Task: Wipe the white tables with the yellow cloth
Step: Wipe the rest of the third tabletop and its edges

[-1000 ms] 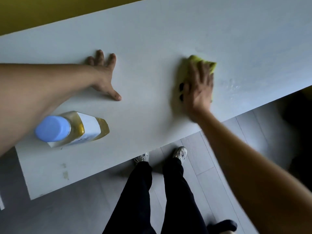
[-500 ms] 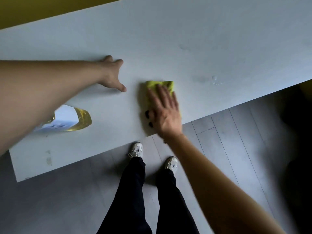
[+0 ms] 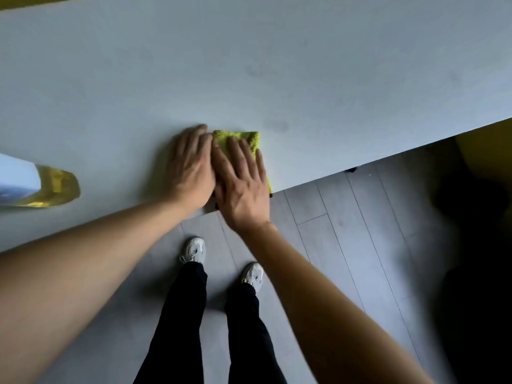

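The yellow cloth (image 3: 249, 139) lies folded flat on the white table (image 3: 277, 65), at its near edge. My right hand (image 3: 241, 178) presses on it with fingers straight and spread, covering most of it. My left hand (image 3: 189, 164) lies flat on the table right beside it, touching the cloth's left edge and my right hand. Only the cloth's far end and right side show.
A bottle (image 3: 41, 184) of yellow liquid with a white label lies at the left edge of the view on the table. The table's near edge runs diagonally; below it are grey floor planks (image 3: 346, 231) and my feet. A dark area fills the right side.
My right hand has slid the cloth back towards the table's near edge. My left hand has moved right across the table and now lies against the cloth.
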